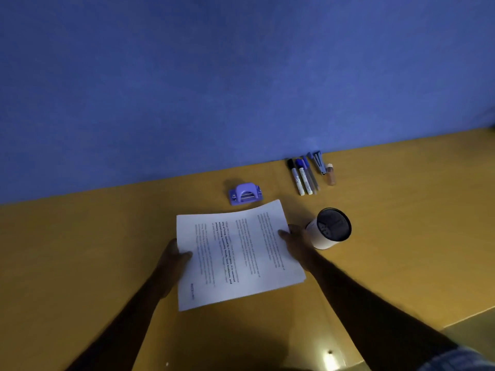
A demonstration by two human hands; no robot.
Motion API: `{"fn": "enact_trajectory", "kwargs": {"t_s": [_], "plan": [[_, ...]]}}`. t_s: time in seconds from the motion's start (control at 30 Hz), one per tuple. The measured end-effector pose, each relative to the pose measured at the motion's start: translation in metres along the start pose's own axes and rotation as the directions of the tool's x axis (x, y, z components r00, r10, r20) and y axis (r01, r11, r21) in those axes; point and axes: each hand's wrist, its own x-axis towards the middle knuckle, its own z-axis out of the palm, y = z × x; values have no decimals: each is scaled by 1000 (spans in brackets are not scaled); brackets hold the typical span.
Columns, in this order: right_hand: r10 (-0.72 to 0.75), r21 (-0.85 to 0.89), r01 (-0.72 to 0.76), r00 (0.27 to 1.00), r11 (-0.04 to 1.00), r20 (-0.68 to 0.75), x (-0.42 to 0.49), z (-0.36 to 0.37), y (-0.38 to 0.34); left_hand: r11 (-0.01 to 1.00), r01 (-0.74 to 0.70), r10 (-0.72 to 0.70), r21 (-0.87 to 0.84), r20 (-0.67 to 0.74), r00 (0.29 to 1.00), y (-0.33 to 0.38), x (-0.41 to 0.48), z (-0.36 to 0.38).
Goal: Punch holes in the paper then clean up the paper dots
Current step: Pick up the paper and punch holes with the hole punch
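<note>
A thin stack of printed white paper [238,253] is held just above the wooden desk [93,250], turned sideways to me. My left hand [174,257] grips its left edge, thumb on top. My right hand [296,235] grips the right edge the same way. A purple hole punch [245,193] sits on the desk just beyond the paper's far edge, close to the blue wall. No paper dots are visible.
A white cup with a dark mesh inside [330,228] stands right beside my right hand. Several markers and pens [305,176] and a small brown bottle [331,174] lie by the blue wall [187,89]. The desk's right edge [455,321] drops away at the lower right.
</note>
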Motion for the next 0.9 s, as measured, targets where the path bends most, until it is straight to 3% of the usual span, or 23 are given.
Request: {"fn": "enact_trajectory", "kwargs": {"t_s": [0.9], "plan": [[120, -109, -141, 978, 984, -173, 37, 1, -15, 983, 164, -148, 83, -168, 975, 25, 37, 20]]}}
